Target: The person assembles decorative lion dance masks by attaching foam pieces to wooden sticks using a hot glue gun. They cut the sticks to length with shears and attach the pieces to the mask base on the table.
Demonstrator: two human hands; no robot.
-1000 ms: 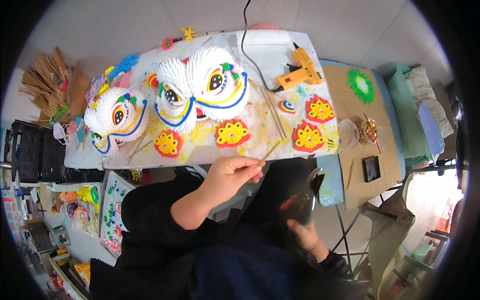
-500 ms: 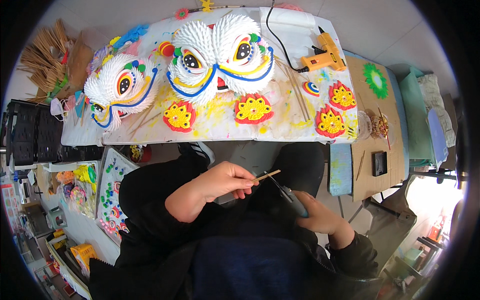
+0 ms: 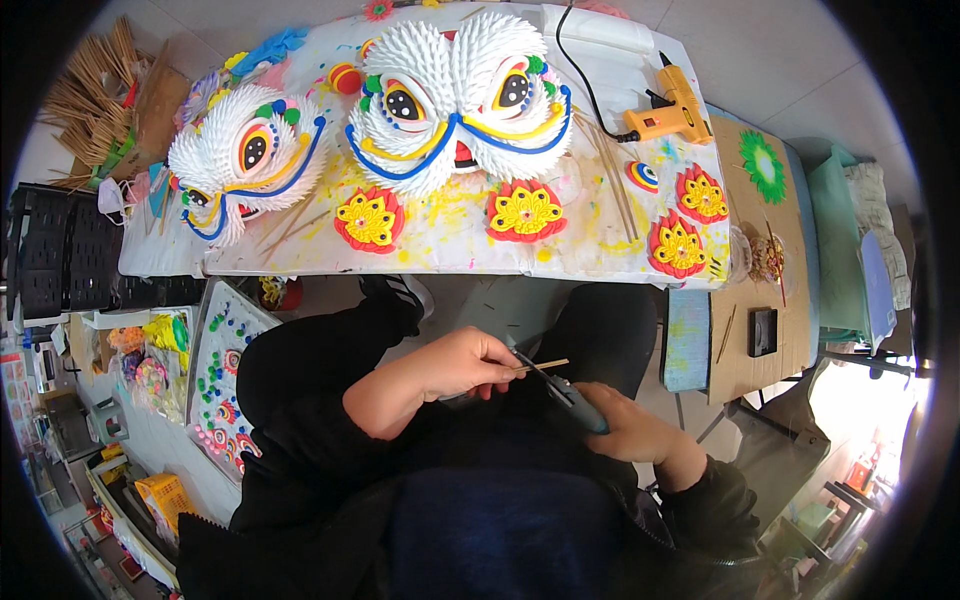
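Note:
My left hand pinches a thin wooden stick between thumb and fingers, and the stick points right. My right hand is wrapped round a grey-handled cutting tool that looks like scissors. Its dark, narrow jaws cross the stick close to my left fingertips. Whether the jaws touch the wood I cannot tell. Both hands are above my lap, in front of the table. On the table are a large white lion-head mask, a smaller one to its left, and several red-and-yellow flower ornaments.
A yellow glue gun with a black cord lies at the table's right. Beyond it, cardboard carries a black tray and a green ornament. Bundled sticks stand far left. A tray of small coloured pieces is left of my leg.
The cutting tool's jaws have moved along the stick from near its free end toward my left fingers. Both hands keep their grips. The view has shifted slightly.

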